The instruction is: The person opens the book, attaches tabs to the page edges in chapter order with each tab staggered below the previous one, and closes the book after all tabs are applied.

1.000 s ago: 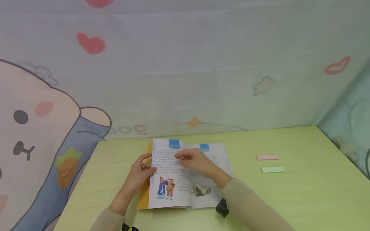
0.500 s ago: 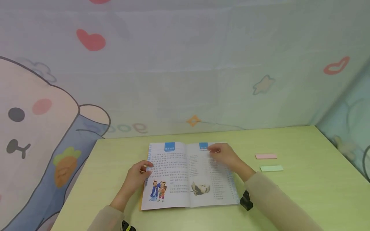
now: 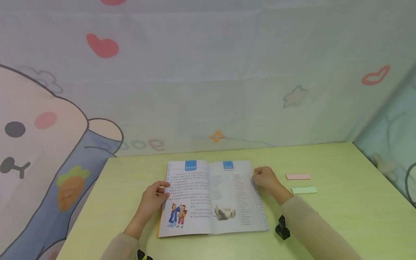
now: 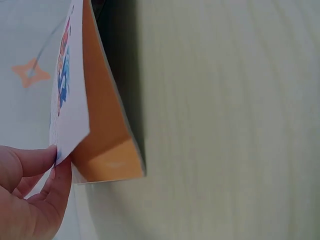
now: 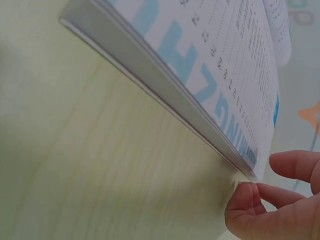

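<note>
Book [image 3: 224,196] lies spread on table [image 3: 344,216]. L hand [image 3: 151,201] pinches L pg [image 4: 74,110]; R hand [image 3: 267,181], thumb parted from fingers, is at R edge. Ungripped, R side may spring up; hard L pinch could crease pg.

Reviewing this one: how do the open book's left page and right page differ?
The left page shows two cartoon figures; the right page shows a bird. The left page carries paragraphs, the right page two columns of short lines. Each has a blue tab at its top.
</note>
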`<state>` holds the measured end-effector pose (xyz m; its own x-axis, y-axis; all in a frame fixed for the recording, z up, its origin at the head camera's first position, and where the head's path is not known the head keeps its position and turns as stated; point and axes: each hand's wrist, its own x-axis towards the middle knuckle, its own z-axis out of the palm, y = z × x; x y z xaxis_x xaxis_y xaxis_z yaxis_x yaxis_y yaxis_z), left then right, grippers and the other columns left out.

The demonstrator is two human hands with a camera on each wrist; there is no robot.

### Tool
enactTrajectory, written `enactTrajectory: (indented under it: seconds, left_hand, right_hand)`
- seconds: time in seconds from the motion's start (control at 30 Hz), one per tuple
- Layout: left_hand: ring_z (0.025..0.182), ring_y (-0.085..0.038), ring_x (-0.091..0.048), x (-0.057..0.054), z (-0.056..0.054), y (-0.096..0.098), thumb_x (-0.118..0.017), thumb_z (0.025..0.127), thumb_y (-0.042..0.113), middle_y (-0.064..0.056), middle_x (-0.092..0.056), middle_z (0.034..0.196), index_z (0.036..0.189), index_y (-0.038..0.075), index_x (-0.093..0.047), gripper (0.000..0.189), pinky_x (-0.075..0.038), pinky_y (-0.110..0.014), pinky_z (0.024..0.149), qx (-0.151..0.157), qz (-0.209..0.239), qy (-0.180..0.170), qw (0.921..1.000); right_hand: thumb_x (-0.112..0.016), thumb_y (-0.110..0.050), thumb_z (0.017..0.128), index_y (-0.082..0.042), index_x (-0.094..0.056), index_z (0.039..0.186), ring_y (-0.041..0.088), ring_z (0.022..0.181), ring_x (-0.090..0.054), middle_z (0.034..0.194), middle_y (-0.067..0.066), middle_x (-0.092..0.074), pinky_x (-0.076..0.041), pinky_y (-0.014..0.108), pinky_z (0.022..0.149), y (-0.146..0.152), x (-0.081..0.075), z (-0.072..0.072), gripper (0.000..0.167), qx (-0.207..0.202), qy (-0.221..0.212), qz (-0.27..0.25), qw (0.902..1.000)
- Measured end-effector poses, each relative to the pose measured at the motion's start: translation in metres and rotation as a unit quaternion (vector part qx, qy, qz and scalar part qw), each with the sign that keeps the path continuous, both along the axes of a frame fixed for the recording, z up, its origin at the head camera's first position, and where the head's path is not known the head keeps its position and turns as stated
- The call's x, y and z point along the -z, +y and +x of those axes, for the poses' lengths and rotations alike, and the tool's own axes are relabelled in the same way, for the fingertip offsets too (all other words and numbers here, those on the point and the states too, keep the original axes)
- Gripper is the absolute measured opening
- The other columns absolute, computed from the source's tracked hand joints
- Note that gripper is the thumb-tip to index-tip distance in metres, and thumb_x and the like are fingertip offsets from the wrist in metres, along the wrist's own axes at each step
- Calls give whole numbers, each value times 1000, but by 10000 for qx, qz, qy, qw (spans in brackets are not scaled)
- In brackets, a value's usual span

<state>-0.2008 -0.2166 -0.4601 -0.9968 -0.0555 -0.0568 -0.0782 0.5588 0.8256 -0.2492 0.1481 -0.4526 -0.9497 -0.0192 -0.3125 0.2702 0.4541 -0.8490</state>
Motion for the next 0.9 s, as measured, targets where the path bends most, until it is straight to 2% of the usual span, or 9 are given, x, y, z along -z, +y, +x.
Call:
enactTrajectory:
  seconds: [0.03,0.1,0.27,0.4,0.47,0.53,0.63,0.73,0.9]
  left_hand:
    - [79,-21,-53,1,0,0,-63,85,-4,-12,-55,90,110,0,-61,26,-48,-27,64,-1,-34,19,10000]
    - [79,-22,-54,2,1,1,-62,84,-4,-13,-56,91,112,0,-62,28,-48,-28,65,76,-209,152,9996]
    - [76,-20,-53,7,5,6,-61,84,-6,-14,-57,94,114,2,-65,30,-46,-27,60,439,-994,552,9926]
    - [75,-20,-49,10,6,10,-61,84,-6,-16,-53,96,112,2,-67,30,-45,-27,59,562,-1525,687,9843]
    - [80,-24,-52,12,6,11,-62,83,-7,-20,-53,102,111,2,-67,30,-49,-32,64,603,-1815,862,9778]
    - [88,-30,-54,13,6,12,-64,82,-7,-24,-52,110,110,2,-68,30,-51,-38,71,624,-2019,1051,9717]
    - [101,-40,-54,15,6,14,-64,81,-9,-27,-53,116,107,0,-69,28,-49,-49,84,715,-2159,1346,9644]
    - [108,-42,-54,14,6,17,-60,81,-13,-24,-57,117,107,-1,-68,30,-46,-51,90,977,-2097,1443,9621]
    - [116,-40,-51,11,6,17,-56,84,-11,-21,-58,122,113,-2,-65,32,-42,-50,96,1381,-2003,1238,9620]
  right_hand:
    - [-48,0,89,16,-37,132,44,109,-48,138,32,-35,-40,49,98,0,1,0,47,1,-60,-33,10000]
    - [-48,0,89,16,-38,131,46,125,-36,138,32,-35,-35,53,101,0,2,0,46,-43,-155,-41,9999]
    - [-49,0,89,17,-38,130,46,123,-38,137,33,-35,-37,53,100,0,2,1,46,-133,-190,-135,9996]
    - [-50,0,89,18,-37,130,36,106,-49,137,33,-35,-41,49,97,-1,2,2,47,-131,-159,-215,9996]
    - [-50,0,89,18,-37,131,31,97,-48,138,33,-35,-42,49,95,-1,2,2,47,-128,-140,-264,9995]
    - [-50,0,89,18,-36,131,28,95,-47,138,32,-35,-41,49,96,-1,3,2,48,-119,-133,-327,9993]
    - [-50,0,88,17,-36,132,30,101,-46,138,31,-36,-42,48,95,0,5,2,49,-64,-135,-377,9992]
    - [-50,1,88,17,-37,132,32,105,-46,138,31,-37,-43,46,93,0,5,2,49,-13,-138,-415,9990]
    - [-49,1,88,18,-36,131,37,112,-46,137,32,-36,-44,47,93,-1,1,2,49,-34,-114,-461,9989]
